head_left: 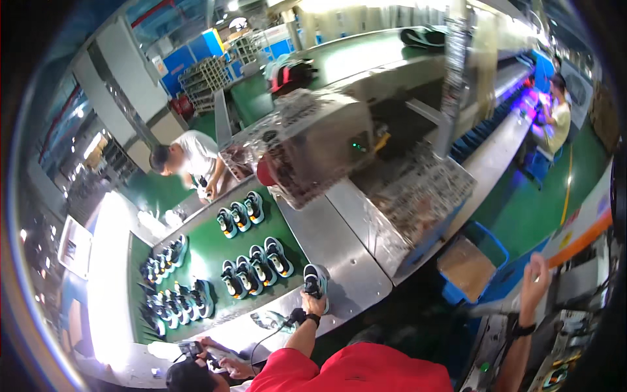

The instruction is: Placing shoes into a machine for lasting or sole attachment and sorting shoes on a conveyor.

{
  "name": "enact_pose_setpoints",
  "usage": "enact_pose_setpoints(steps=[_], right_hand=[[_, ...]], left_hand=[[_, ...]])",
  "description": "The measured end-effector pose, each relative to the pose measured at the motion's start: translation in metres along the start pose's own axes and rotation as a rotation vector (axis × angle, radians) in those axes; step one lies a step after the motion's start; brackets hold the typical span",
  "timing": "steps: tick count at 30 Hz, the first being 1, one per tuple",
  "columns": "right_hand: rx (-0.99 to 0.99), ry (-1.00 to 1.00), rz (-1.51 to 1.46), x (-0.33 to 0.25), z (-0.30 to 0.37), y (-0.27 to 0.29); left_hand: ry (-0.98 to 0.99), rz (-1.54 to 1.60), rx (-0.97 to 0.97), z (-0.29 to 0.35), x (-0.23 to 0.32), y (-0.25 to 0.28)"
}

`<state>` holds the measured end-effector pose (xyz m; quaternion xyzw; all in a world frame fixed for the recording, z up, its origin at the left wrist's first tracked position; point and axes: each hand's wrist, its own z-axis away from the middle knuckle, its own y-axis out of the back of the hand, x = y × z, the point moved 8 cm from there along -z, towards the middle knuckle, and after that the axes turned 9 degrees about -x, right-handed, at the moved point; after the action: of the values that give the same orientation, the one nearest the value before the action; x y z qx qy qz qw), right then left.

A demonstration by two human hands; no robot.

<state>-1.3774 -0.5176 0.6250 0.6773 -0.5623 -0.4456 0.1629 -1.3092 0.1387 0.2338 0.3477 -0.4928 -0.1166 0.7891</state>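
At the metal edge of the table, my left hand is closed around the heel end of a grey-and-black sneaker with a pale sole. The shoe's toe points away from me. My right hand is raised far to the right, beside a blue, white and orange machine. Its fingers point upward and look apart, and no object shows in it. Several similar sneakers stand in rows on the green work surface left of the held shoe.
Across the table a person in white bends over something in their hands. Another person's hands work at the lower left. A plastic-wrapped machine stands ahead beside the metal ledge. A blue-framed cart is at the right.
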Motion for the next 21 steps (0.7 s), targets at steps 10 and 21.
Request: enact_pose_setpoints(steps=[10,21], right_hand=[[-0.189,1.104,0.076,-0.507,-0.317,-0.158],[-0.540,1.437,0.186,-0.689,-0.370,-0.358]], left_hand=[[0.390,0.348,-0.070,-0.038,0.033,0.048],[0.238,0.378,0.199,-0.451,0.032,0.144]])
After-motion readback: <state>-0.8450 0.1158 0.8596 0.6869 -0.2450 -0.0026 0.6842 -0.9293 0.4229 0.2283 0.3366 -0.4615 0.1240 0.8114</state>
